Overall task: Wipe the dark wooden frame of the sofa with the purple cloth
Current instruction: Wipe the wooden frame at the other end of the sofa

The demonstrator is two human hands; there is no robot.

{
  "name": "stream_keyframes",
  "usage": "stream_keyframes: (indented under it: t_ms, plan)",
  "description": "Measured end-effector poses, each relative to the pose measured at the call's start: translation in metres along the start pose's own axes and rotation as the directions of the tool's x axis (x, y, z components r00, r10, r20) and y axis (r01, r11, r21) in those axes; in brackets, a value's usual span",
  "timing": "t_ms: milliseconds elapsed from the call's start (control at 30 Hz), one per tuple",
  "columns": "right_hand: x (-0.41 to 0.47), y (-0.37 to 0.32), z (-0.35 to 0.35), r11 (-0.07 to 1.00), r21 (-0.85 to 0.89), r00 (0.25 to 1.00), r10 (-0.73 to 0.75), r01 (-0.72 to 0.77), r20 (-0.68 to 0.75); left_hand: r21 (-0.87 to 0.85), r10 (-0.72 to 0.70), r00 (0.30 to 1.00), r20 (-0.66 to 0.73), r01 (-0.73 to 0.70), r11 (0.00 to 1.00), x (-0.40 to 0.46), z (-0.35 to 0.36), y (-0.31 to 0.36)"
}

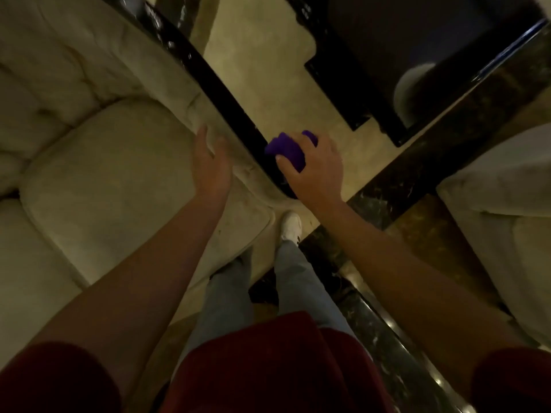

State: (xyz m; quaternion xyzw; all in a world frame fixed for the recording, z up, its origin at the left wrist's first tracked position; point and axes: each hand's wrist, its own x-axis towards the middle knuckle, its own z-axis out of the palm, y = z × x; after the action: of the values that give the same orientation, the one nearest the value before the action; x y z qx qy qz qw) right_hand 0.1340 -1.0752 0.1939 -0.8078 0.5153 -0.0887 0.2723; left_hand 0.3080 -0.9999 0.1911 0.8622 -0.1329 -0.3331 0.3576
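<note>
— Where's the purple cloth (290, 150) sitting?

— Bunched into a wad on the dark wooden frame (208, 76) of the sofa, near the frame's lower end where it curves round the corner of the armrest. No clear long axis to the cloth itself; it is a lump, slightly wider across than deep.

— And the frame, which way does it run?

— It is a long glossy black strip slanting from the upper left down toward the middle of the view, along the outer edge of the beige armrest (185, 93).

— What about the grip on the cloth?

— The right hand (313, 165) lies over it from above, palm down, fingers curled round the top of the wad and thumb against its near left side, clenched around it. The forearm comes in from the lower right.

— The other hand?

— The left hand (210, 162) rests on the armrest's inner slope beside the seat cushion (113, 174), fingers straight and pointing up the view, released, holding nothing. It is near the cloth, with the armrest's padded edge between them.

— Anything around?

— Pale floor (268, 70) beyond the frame, a dark glossy tabletop (417, 40) at the upper right, a white shoe (291, 225) below the cloth, and a second beige seat (507, 204) at the right.
</note>
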Motion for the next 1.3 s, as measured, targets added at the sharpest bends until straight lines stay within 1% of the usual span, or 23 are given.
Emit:
stream_keyframes:
  t_ms: [67, 133, 200, 267, 367, 433, 500, 667, 800, 967, 1067, 1133, 1200, 1300]
  plan:
    - [0.004, 0.001, 0.022, 0.988, -0.134, 0.996, -0.079, 0.073, -0.047, -0.013, 0.059, 0.997, -0.041, -0.059, 0.998, 0.019, 0.017, -0.011]
    - [0.006, 0.001, 0.039, 0.952, -0.273, 0.985, -0.163, 0.142, -0.058, -0.006, 0.11, 0.99, -0.092, -0.111, 0.994, 0.029, 0.027, -0.023]
    - [0.004, 0.003, 0.045, 0.924, -0.326, 0.972, -0.228, 0.2, -0.052, 0.023, 0.186, 0.977, -0.102, -0.184, 0.983, 0.031, 0.03, -0.033]
    - [0.002, 0.008, 0.044, 0.906, -0.35, 0.964, -0.264, 0.239, -0.025, 0.061, 0.26, 0.962, -0.08, -0.256, 0.965, 0.032, 0.03, -0.04]
    - [-0.012, 0.019, 0.036, 0.884, -0.39, 0.963, -0.269, 0.259, 0.03, 0.099, 0.275, 0.96, -0.058, -0.269, 0.958, 0.034, 0.025, -0.039]
    - [-0.029, 0.028, 0.031, 0.877, -0.411, 0.967, -0.245, 0.25, 0.066, 0.114, 0.271, 0.961, -0.055, -0.263, 0.958, 0.035, 0.023, -0.037]
    - [-0.037, 0.033, 0.031, 0.886, -0.408, 0.975, -0.212, 0.22, 0.066, 0.115, 0.281, 0.959, -0.038, -0.275, 0.955, 0.033, 0.024, -0.037]
    - [-0.026, 0.011, 0.047, 0.92, -0.389, 0.997, -0.069, 0.051, -0.034, 0.12, 0.281, 0.959, -0.041, -0.275, 0.954, 0.03, 0.028, -0.044]
    - [-0.016, -0.006, 0.052, 0.931, -0.352, 0.991, 0.062, -0.099, -0.115, 0.117, 0.296, 0.954, -0.042, -0.29, 0.95, 0.032, 0.028, -0.047]
    - [0.004, -0.019, 0.051, 0.899, -0.389, 0.979, 0.173, -0.202, -0.108, 0.136, 0.303, 0.953, -0.026, -0.297, 0.945, 0.036, 0.026, -0.049]
    - [0.038, -0.036, 0.049, 0.903, -0.343, 0.965, 0.229, -0.259, -0.128, 0.122, 0.289, 0.957, -0.003, -0.287, 0.95, 0.033, 0.024, -0.048]
    - [0.059, -0.049, 0.048, 0.927, -0.269, 0.963, 0.229, -0.26, -0.139, 0.117, 0.279, 0.96, 0.012, -0.279, 0.953, 0.031, 0.021, -0.047]
    - [0.065, -0.054, 0.049, 0.949, -0.23, 0.972, 0.187, -0.216, -0.143, 0.1, 0.258, 0.966, 0.029, -0.26, 0.961, 0.032, 0.019, -0.044]
    - [0.043, -0.042, 0.041, 0.974, -0.195, 0.992, 0.099, -0.113, -0.076, 0.073, 0.256, 0.965, 0.051, -0.259, 0.963, 0.033, 0.016, -0.042]
